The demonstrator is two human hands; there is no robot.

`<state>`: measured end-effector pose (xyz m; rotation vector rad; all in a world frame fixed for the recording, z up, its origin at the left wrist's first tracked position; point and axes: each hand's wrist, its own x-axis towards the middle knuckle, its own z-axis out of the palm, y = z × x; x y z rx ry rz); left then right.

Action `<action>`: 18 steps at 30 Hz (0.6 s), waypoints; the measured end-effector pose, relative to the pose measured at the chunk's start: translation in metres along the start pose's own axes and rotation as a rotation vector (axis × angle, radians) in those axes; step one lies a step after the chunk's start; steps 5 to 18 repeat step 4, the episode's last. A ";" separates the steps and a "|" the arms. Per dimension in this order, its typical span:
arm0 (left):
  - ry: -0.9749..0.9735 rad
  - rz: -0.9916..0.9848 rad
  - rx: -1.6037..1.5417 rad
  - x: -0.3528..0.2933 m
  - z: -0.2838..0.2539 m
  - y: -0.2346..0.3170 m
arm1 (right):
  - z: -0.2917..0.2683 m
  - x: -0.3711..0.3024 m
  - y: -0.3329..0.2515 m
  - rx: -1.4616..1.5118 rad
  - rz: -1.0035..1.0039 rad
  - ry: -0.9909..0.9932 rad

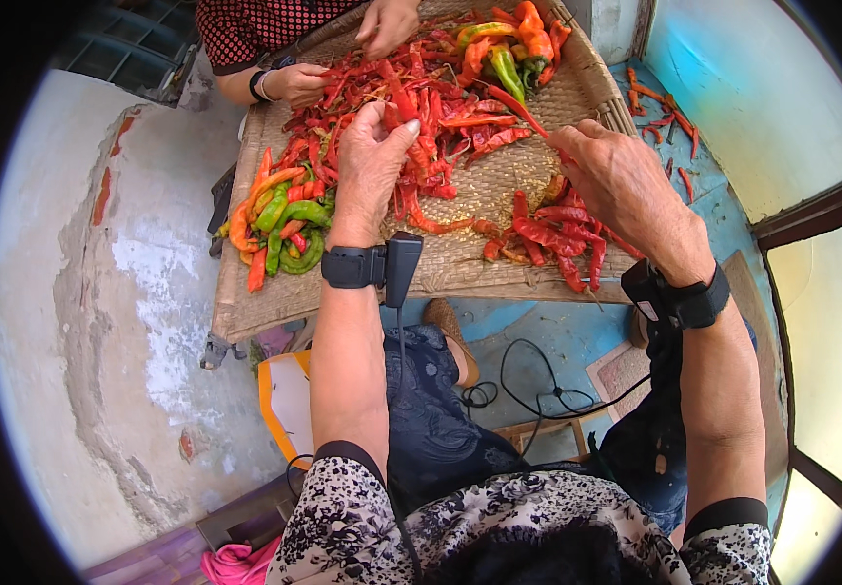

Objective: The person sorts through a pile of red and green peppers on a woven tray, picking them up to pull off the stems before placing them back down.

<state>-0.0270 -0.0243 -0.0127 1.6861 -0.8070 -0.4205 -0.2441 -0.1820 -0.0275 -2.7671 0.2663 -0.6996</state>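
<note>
A woven tray (245,317) holds a wide heap of red chili peppers (430,107). Over the heap's near side, my left hand (374,161) is closed, with a red chili pepper between thumb and fingers; part of that pepper is hidden. To the right, my right hand (626,175) pinches one end of a long red chili pepper (516,105), which points up and left over the tray. Below that hand lies a smaller pile of red chili peppers (562,234) near the tray's front edge.
Green and orange peppers (289,219) lie at the tray's left; more mixed peppers (509,54) lie at its far right. A co-worker's hands (294,85) reach into the heap from the far side. Loose peppers (669,107) are on the blue floor. A black cable (538,390) runs below.
</note>
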 end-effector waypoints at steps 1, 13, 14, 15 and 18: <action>0.048 -0.017 0.067 0.001 -0.004 0.002 | 0.000 0.000 -0.001 -0.001 -0.001 -0.001; 0.101 -0.004 0.017 0.002 -0.013 -0.004 | -0.003 0.003 -0.002 0.009 0.081 -0.113; 0.101 -0.004 0.017 0.002 -0.013 -0.004 | -0.003 0.003 -0.002 0.009 0.081 -0.113; 0.101 -0.004 0.017 0.002 -0.013 -0.004 | -0.003 0.003 -0.002 0.009 0.081 -0.113; 0.101 -0.004 0.017 0.002 -0.013 -0.004 | -0.003 0.003 -0.002 0.009 0.081 -0.113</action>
